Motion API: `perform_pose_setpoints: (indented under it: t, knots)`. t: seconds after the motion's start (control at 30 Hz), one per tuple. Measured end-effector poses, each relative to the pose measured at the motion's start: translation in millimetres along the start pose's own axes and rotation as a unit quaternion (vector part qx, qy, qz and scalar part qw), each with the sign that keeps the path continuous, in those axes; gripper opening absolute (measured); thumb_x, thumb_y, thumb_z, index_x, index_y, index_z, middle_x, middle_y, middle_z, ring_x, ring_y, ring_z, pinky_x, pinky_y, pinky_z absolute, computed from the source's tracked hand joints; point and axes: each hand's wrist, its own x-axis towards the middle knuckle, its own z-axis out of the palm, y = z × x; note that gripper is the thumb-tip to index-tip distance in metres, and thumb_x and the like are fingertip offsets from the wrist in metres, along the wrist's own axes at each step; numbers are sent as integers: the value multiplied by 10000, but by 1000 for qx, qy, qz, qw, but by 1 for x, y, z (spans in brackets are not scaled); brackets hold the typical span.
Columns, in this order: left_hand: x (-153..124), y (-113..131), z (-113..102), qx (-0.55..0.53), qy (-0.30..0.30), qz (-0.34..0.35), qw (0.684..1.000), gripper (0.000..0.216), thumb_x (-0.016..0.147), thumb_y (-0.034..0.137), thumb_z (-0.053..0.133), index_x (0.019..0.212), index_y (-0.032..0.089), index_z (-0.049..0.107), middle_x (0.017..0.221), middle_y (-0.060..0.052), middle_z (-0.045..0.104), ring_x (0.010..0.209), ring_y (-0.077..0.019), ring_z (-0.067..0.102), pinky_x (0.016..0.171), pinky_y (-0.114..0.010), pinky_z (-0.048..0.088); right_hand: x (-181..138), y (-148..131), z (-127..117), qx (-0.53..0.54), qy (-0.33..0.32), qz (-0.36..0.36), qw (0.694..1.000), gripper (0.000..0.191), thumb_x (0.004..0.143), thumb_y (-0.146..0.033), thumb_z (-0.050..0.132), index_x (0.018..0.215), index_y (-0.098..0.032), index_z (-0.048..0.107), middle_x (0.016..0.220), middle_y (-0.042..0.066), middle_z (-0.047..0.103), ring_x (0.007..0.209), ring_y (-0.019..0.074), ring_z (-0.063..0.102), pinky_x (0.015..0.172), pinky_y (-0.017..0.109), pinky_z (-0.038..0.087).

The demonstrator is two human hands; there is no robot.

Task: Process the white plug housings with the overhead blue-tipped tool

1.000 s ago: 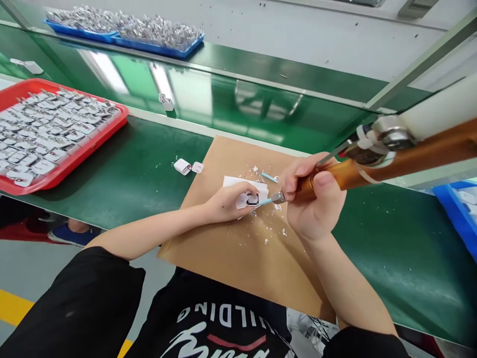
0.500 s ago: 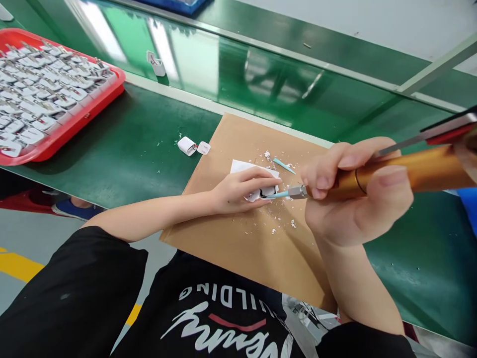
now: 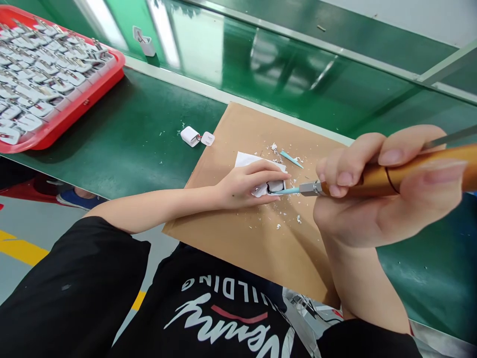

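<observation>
Left forearm comes in over the left edge of the brown board (image 3: 223, 233), nearly level; left hand (image 3: 244, 186) sits over the board's middle, fingers pointing right, grip closed around a small white casing (image 3: 276, 186), fingers above it and thumb below. Right hand (image 3: 372, 214) is above the board's right side, forearm rising from below, palm side showing, grip wrapped round an orange tool (image 3: 376, 180), thumb along the handle.

Casing is over the board's middle, by a white paper (image 3: 244, 158). Open end faces right, dark inside with a greyish part; white flap on its left side. Tool's pale blue tip (image 3: 292, 191) is at the opening; seems to touch the rim, too small to be sure.

White shavings scattered on the board, plus a loose blue piece (image 3: 291, 159) on its upper part. Another white casing with flap (image 3: 190, 136) lies on the green surface (image 3: 156, 154), left of the board.
</observation>
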Motion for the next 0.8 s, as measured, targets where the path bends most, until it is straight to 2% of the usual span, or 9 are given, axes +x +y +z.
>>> perform_pose_setpoints:
  t: [0.17,0.33,0.4,0.6,0.8]
  knots:
    - [1,1,-1,30,17,55,998,372,856,253,645,1224,207,616,1096,-96,657,984,-183,654,857,-282,559,1,1,1,46,8,-8,999,386,784,-526,671,639,-221,484,509,-46,399,391,82,390,369,261,239]
    - [3,5,-5,35,-17,50,998,400,852,181,602,1250,205,572,1077,-67,685,978,-184,659,867,-293,549,0,1,0,38,8,-3,999,329,786,-539,663,713,-240,547,510,-45,434,402,98,392,397,274,281]
    - [3,7,-6,33,-26,37,998,403,841,160,594,1241,190,556,1052,-64,690,959,-180,660,851,-286,548,0,2,0,28,10,-9,1000,335,797,-556,645,717,-244,549,521,-46,448,398,95,386,399,275,279]
    - [2,10,-8,0,-43,-62,997,400,804,166,643,1192,171,544,1100,-80,677,968,-180,664,825,-267,546,7,8,-4,42,-14,-45,998,378,792,-575,644,678,-225,560,488,-51,448,373,89,385,356,279,250]
    - [3,5,-7,-31,-24,-66,997,474,762,199,719,1200,220,538,1103,-62,696,981,-195,680,859,-308,543,7,11,-7,59,-21,-46,997,249,808,-438,663,718,-215,598,519,-32,466,400,105,407,377,294,251]
